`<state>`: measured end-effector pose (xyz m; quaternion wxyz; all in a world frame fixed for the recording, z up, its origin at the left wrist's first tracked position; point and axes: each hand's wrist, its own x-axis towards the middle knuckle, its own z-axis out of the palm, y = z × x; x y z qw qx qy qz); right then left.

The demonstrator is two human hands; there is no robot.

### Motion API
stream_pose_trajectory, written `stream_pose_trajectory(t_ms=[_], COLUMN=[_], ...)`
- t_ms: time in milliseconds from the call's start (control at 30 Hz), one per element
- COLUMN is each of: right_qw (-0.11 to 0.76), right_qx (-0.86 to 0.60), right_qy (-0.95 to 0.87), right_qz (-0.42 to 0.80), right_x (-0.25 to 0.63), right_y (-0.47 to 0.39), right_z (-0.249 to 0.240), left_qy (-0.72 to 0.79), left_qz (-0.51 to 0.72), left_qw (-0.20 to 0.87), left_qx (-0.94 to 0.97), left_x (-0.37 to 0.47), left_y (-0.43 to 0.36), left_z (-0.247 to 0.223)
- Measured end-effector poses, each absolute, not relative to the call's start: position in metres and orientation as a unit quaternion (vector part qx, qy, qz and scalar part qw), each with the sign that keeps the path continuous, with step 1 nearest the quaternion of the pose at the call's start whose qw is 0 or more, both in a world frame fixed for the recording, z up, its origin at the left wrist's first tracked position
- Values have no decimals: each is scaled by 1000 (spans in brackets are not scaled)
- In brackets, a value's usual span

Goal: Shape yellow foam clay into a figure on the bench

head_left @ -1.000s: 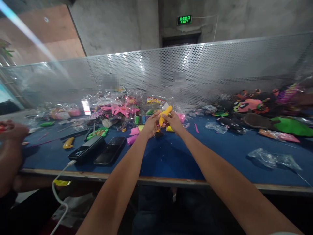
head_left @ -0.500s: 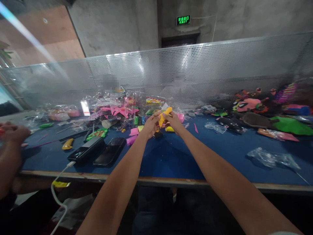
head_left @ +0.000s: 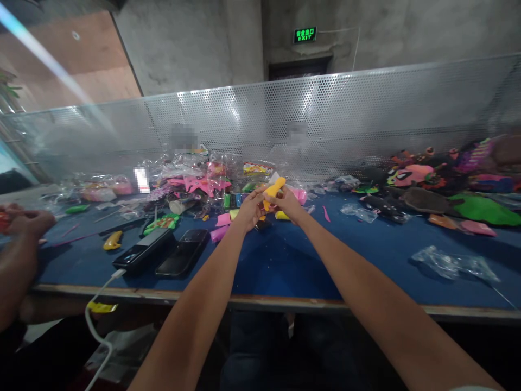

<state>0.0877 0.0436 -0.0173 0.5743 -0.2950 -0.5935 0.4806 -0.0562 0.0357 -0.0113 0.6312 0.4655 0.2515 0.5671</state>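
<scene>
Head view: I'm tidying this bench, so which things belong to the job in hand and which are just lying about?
In hand:
- yellow clay-like piece, between left hand and right hand

Lying about, apparently:
- black power bank
- black smartphone
- crumpled clear plastic bag

Unclear: pink packets near the left hand.

- Looks like a plain yellow piece [head_left: 275, 186], longish, smooth and rounded at the upper end.
- Sits between the left grip [head_left: 251, 209] and the right grip [head_left: 291, 201], touching the fingers of both.
- Tilts, rounded end up and toward the right grip, other end down toward the left grip.
- Shows uncovered just above the right grip's fingers; partly hidden lower down, too small there for finer detail.
</scene>
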Motion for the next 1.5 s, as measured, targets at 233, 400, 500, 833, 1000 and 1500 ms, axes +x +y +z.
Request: stream_pose_trajectory(t_ms=[233, 400, 500, 833, 1000, 1500], right_qw=[623, 629, 637, 598, 589, 566], right_qx=[-328, -330, -338, -309, -300, -293], right_qy=[-560, -549, -544, -582, -605, -631], right_qz=[436, 440, 429, 457, 445, 442], right_x=[86, 86, 86, 91, 92, 91], right_y=[46, 44, 44, 41, 44, 42], right_z=[-18, -16, -15, -11, -10, -10], left_qy=[250, 253, 263, 265, 263, 279], left_qz=[551, 551, 545, 565, 562, 575], left_qw=[638, 625, 615, 599, 645, 654], left_qx=[476, 493, 505, 503, 446, 406], left_x=[-54, -52, -52, -55, -56, -55], left_y=[33, 33, 35, 35, 33, 33], left_z=[-9, -11, -12, -12, -7, -7])
